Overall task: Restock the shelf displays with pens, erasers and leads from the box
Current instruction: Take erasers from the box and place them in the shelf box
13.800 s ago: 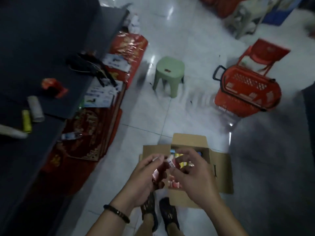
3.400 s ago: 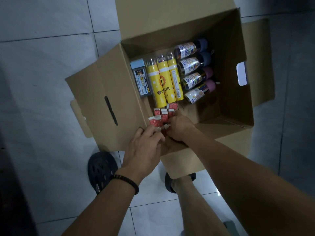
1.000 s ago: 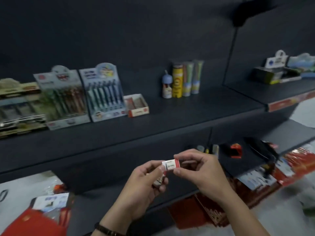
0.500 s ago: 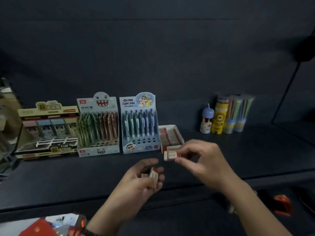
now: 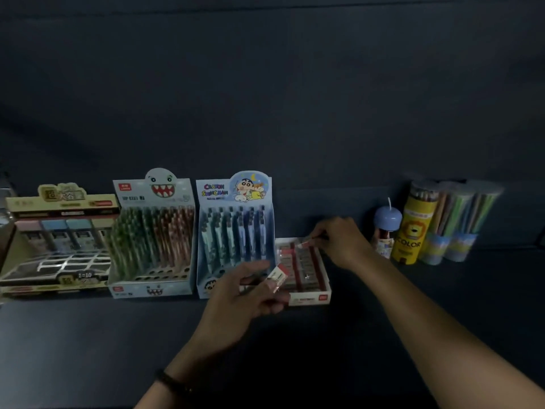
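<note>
A low red-and-white eraser tray (image 5: 309, 298) sits on the dark shelf, holding several wrapped erasers in rows. My right hand (image 5: 343, 242) reaches over its far end and pinches a small red-and-white eraser (image 5: 303, 245) at the tray's back edge. My left hand (image 5: 244, 296) hovers in front of the tray's left side, holding another eraser (image 5: 277, 277) between thumb and fingers. Left of the tray stand two pen displays, a blue cartoon one (image 5: 234, 231) and a shark-face one (image 5: 153, 234). A lead display (image 5: 57, 240) is furthest left.
Right of the tray stand a small blue-capped bottle (image 5: 386, 231), a yellow colour-pencil tube (image 5: 413, 231) and clear tubes of pencils (image 5: 460, 222). The dark shelf surface (image 5: 103, 343) stretches in front, with a dark back panel behind.
My right hand has carried its eraser forward from in front of the tray to the tray's back end. My left hand has risen toward the tray with its eraser.
</note>
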`<state>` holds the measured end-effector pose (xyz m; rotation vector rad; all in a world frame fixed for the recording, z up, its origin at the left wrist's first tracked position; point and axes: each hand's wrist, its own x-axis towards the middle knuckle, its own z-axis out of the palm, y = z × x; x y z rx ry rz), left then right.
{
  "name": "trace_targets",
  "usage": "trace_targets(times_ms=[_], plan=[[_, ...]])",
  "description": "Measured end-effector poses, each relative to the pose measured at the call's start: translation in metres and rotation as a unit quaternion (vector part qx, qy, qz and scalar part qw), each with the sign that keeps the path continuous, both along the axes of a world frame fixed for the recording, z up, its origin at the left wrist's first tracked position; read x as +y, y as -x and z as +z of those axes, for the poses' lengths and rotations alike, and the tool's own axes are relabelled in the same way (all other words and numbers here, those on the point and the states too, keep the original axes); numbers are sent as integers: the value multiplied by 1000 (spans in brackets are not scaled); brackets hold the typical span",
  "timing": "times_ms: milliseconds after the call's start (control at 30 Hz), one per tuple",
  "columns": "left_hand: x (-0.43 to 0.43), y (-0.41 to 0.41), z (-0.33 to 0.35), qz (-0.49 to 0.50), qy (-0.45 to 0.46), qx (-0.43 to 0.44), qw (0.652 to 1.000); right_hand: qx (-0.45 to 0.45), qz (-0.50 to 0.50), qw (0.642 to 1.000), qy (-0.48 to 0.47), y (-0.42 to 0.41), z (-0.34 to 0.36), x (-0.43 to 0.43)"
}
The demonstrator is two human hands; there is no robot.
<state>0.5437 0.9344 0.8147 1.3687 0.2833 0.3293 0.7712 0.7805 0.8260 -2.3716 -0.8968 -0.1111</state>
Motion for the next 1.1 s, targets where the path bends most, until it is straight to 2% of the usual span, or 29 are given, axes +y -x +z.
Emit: trace_targets(times_ms=[133, 233, 433, 600, 633, 700, 767, 800, 833, 900, 1100], plan=[[7, -21, -4, 14, -91, 2, 996, 11, 11, 1000, 1, -9, -10, 4], [8, -27, -9, 28, -140, -2, 990, -31, 13, 999, 10, -12, -20, 5], [8, -28, -20, 49, -108, -18, 993, -59, -42, 993, 94, -12, -24, 22], [9, -24, -20, 43, -65, -31, 996, -32, -32, 992, 117, 3, -17, 19], [9, -24, -20, 43, -57, -33, 997, -36, -23, 994, 99, 8, -12, 15], [9, -23, -20, 43, -50, -40, 997, -23, 0, 1000, -20, 27, -3, 9], [9, -22, -19, 41, -54, -51, 996, 60, 55, 981, -174, 57, 6, 2], [9, -22, -20, 39, -59, -58, 996, 102, 90, 967, -216, 72, 9, -1], [8, -22, -20, 35, -60, -66, 995, 113, 121, 959, -232, 83, 8, -3], [7, -22, -20, 32, -54, -75, 995, 69, 151, 962, -215, 94, 1, -4], [9, -21, -19, 46, -99, -83, 991, -13, 152, 967, -203, 92, -16, 1]])
